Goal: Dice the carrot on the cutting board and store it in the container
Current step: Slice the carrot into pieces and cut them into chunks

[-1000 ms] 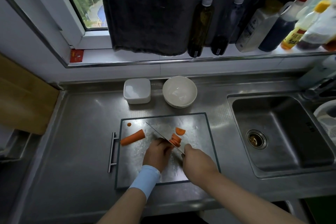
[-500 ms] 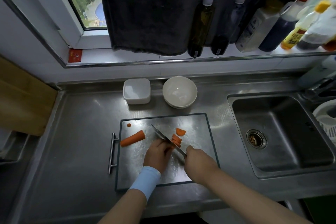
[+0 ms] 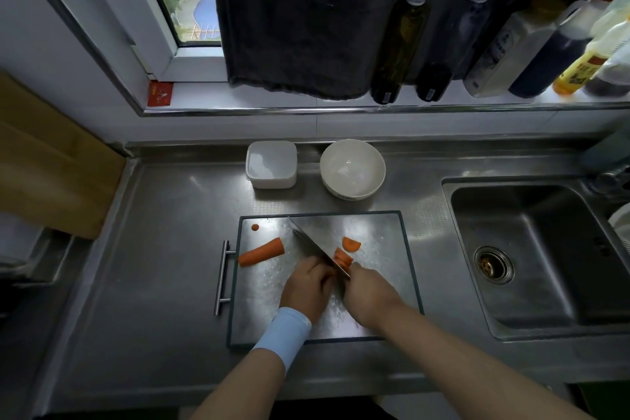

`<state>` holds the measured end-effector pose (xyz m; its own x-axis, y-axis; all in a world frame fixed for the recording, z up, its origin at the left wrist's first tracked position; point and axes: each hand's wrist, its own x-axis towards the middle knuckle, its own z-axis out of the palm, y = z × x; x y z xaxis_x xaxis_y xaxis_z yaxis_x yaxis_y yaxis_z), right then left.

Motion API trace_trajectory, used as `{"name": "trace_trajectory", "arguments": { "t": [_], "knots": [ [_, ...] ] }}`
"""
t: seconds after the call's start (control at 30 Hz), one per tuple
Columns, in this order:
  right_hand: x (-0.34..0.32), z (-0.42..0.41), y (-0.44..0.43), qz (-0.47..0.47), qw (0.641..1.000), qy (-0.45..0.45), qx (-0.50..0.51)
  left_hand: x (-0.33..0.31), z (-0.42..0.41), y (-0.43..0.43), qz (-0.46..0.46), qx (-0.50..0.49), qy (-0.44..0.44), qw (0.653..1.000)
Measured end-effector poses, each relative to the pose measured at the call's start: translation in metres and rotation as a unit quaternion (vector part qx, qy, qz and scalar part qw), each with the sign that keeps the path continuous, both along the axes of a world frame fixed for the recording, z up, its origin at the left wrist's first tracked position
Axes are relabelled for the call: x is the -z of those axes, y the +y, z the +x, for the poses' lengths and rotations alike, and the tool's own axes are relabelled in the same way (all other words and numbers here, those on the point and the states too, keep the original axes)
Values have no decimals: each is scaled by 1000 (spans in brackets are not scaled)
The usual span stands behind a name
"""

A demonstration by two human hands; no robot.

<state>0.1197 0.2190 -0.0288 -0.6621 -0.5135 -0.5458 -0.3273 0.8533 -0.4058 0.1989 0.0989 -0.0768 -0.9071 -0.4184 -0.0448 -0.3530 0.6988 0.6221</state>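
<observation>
Both forearms bare up to the frame edge. Left hand (image 3: 306, 290): light blue wristband (image 3: 284, 334) round the wrist, wide cuff, smooth plain fabric, snug fit, slightly darker shading on its underside. Right hand (image 3: 370, 298): bare wrist, bare forearm.

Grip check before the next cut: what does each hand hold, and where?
Right hand grips the knife by its handle. Left hand curls beside the blade; any carrot under it is hidden.
</observation>
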Motion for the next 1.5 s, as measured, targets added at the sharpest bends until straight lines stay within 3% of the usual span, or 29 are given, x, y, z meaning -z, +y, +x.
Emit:
{"name": "trace_trajectory", "arguments": {
  "t": [0.73,1.5],
  "knots": [
    [-25,20,25,17,998,58,-20,-4,1,-5,26,-21,-18,999],
    [-26,2,5,40,998,-34,27,5,2,-12,63,2,7,998]
  ]
}}
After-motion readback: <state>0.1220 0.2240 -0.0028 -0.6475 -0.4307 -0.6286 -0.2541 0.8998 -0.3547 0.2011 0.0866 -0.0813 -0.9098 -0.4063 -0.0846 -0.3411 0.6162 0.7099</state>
